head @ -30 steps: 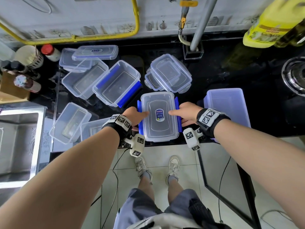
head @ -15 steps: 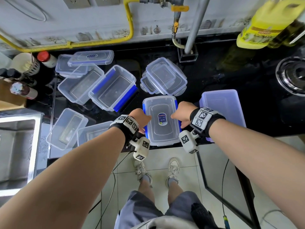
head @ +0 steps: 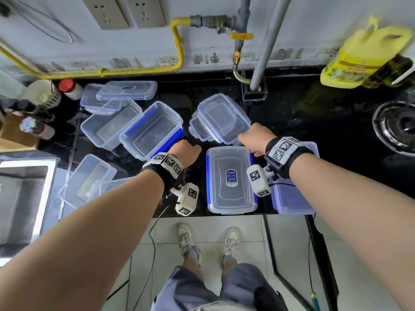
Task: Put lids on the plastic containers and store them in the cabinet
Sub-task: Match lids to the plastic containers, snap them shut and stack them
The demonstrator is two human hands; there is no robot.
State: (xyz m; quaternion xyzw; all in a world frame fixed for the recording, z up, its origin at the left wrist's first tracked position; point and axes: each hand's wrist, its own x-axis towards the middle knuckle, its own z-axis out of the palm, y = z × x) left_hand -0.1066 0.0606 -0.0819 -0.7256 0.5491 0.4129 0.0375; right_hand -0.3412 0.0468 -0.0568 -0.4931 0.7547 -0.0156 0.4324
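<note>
A clear container with its lid on and blue side clips (head: 231,180) lies at the counter's front edge. My left hand (head: 186,152) hovers just left of it, fingers loosely curled, holding nothing, close to the blue clip of an open container (head: 152,131). My right hand (head: 256,138) is at the lidded container's far right corner, its fingertips by the edge of a stack of clear lids (head: 222,120); it grips nothing that I can see. A lid with a blue label (head: 126,90) rests on other pieces at the back left.
More open clear containers lie at the left (head: 107,129) (head: 87,178), and a bluish one (head: 292,198) under my right wrist. A sink (head: 22,198) is at the far left, a stove burner (head: 397,126) at the right, a yellow oil jug (head: 363,52) behind it.
Both hands have come off the lidded container's sides. The left moved to the left, the right moved away toward the lid stack. The blue clips now lie flat against the container.
</note>
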